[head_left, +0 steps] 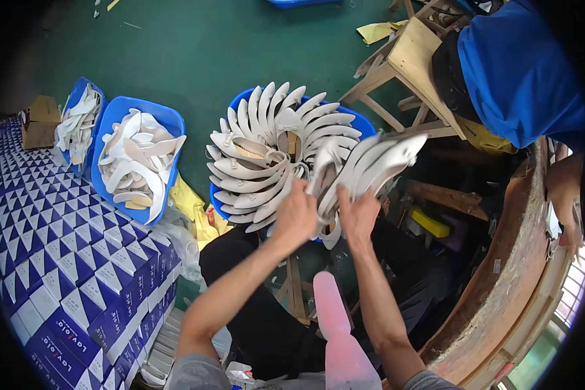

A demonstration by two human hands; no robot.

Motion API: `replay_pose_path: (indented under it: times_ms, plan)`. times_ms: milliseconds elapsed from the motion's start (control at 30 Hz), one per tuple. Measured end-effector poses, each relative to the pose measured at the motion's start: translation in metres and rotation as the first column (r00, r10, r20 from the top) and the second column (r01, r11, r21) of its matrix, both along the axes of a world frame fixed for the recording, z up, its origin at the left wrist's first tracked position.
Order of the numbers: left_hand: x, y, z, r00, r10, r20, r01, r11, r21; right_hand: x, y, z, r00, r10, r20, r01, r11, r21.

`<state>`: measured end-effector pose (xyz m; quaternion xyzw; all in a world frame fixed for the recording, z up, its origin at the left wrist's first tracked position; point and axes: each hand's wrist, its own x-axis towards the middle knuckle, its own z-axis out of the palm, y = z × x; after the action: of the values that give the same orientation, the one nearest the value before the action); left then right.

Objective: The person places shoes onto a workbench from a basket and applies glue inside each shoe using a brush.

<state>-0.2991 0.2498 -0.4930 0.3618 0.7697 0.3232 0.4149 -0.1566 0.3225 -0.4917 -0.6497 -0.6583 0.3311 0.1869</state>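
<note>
White shoe uppers (244,140) fan out in a ring over a blue tub (365,125) in front of me. My right hand (359,214) is closed round the near end of a bunch of nested shoe uppers (377,162), tilted up to the right over the tub's edge. Beside it, my left hand (297,211) has its fingers curled on a shoe upper (324,172) at the ring's near right side. Motion smears both hands' fingertips and the pieces there. Between my forearms, a smooth pink form with a narrowed middle (335,318) rises from below.
Two blue bins (166,114) of loose white pieces stand at left, behind stacked purple-and-white boxes (78,273). A wooden stool (416,55) and a person in blue (520,71) are at upper right. A curved worn bench edge (500,279) runs along the right.
</note>
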Motion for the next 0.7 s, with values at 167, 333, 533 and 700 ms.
replay_pose_path:
  times_ms: [167, 333, 533, 700]
  plan:
    - [0.053, -0.027, -0.004, 0.984, -0.047, 0.174, 0.088, 0.968, -0.235, 0.042, -0.061, -0.001, 0.992, -0.063, -0.106, 0.034, 0.966, -0.257]
    - [0.053, 0.013, -0.044, 0.848, -0.297, 0.439, 0.464, 0.815, -0.346, 0.118, -0.081, -0.035, 0.895, -0.396, -0.207, 0.239, 0.815, -0.528]
    - [-0.105, 0.122, -0.193, 0.889, 0.153, -0.432, -0.234, 0.962, -0.140, 0.125, -0.111, -0.034, 0.629, -0.751, -0.202, 0.241, 0.435, -0.867]
    - [-0.098, 0.149, -0.193, 0.876, 0.088, -0.474, -0.069, 0.996, 0.056, 0.120, -0.105, -0.002, 0.679, -0.677, -0.282, 0.227, 0.560, -0.796]
